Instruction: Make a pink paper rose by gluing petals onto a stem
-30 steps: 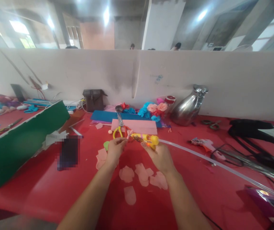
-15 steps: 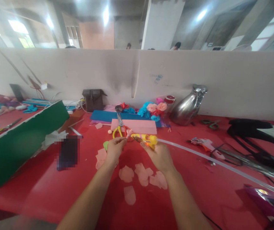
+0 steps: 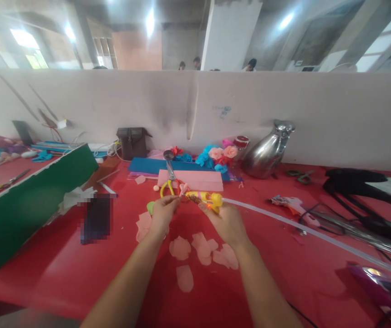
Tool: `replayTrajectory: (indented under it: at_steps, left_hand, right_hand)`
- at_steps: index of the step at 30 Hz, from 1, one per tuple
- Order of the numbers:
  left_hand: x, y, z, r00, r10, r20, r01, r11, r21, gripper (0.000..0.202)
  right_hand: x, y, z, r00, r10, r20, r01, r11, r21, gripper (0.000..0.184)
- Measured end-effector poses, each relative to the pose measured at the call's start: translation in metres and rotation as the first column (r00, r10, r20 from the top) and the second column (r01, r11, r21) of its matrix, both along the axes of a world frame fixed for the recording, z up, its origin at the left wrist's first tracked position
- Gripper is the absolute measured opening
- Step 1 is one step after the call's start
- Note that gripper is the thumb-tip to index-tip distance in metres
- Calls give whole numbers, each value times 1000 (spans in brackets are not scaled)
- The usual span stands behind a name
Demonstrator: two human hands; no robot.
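The red table fills the lower view, backed by a white partition at 12 o'clock. A green board leans at 9 o'clock of the hands, a silver vase lies tilted at 1 o'clock, and a folded pink sheet lies flat just beyond the hands at 12 o'clock. The right hand is curled tight around a yellow glue gun, its nozzle pointing to 9 o'clock and an orange light glowing underneath. The left hand pinches thumb and fingertips on a pink bud right at the nozzle; whether they touch cannot be told. Cut pink petals lie loose on the table at 6 o'clock of both hands
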State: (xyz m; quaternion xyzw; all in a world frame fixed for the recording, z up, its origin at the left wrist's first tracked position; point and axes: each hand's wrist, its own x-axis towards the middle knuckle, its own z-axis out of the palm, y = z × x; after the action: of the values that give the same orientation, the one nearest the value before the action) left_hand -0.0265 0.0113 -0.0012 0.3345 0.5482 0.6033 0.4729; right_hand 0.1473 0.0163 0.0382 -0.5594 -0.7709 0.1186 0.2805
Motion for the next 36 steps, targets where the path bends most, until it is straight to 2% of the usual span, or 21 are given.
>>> replayTrajectory:
  at_steps: [6,9,14,17,20,22,23,24,25,26,27,28,29,30,31,32,34,36]
  left_hand:
    - [1,-2,3,999,-5,44,5,1000,-7,28]
    - [1,-3,7,996,-16,92,15,1000,4,29]
    - [-1,-4,9,987,-45,156,43,999,17,31]
    - [-3,-2,8,986,-48,157,40,998,53,30]
    - [-3,-2,7,994,-44,104,35,995,95,28]
    - [-3,-2,8,999,-35,34,31,993,113,27]
    - [-3,-3,8,1000,-26,-8,26,991,129,26]
    - [-2,-4,9,998,-10,-58,18,990,141,26]
    - [-2,-4,9,995,8,-98,7,989,150,26]
    - [-2,-4,9,992,20,-121,-1,988,155,26]
    - [-3,-4,9,991,3,-131,18,988,153,26]
    - [-4,-4,9,992,-4,-128,23,988,152,26]
    - [-4,-3,9,993,-2,-115,20,988,152,25]
    - [-5,-3,8,995,-5,-101,21,988,154,25]
    - [-6,-2,7,996,3,-84,11,987,159,25]
    - [-7,-1,7,997,-3,-72,15,987,161,26]
    - [-8,-1,6,998,-10,-62,20,988,155,26]
    - [-8,-1,7,997,-21,-70,30,990,141,25]
  right_hand:
    - [-1,0,1,1000,-11,3,11,999,-35,43]
    - [7,7,-2,997,-74,11,75,993,-93,47]
    - [38,32,-15,984,-175,-19,164,948,-274,52]
    - [61,43,-23,956,-283,71,290,893,-344,56]
    - [75,43,-24,871,-421,254,481,837,-259,57]
    - [75,40,-21,772,-519,366,602,782,-161,53]
    - [72,38,-18,739,-553,384,624,777,-82,49]
    - [67,36,-16,747,-555,367,597,802,-3,44]
    - [61,33,-13,811,-487,324,506,862,28,36]
    - [53,30,-11,902,-344,260,356,934,1,26]
    - [44,26,-10,971,-153,182,168,983,-70,19]
    - [35,22,-10,990,74,116,-53,983,-175,14]
    - [27,18,-11,958,278,67,-246,921,-303,10]
    - [19,15,-12,919,393,36,-346,846,-405,8]
    - [13,11,-13,900,434,51,-363,807,-466,7]
    - [8,8,-14,892,443,89,-348,800,-488,7]
    - [3,5,-16,882,445,157,-326,816,-478,10]
    - [2,6,-15,862,482,156,-371,811,-453,13]
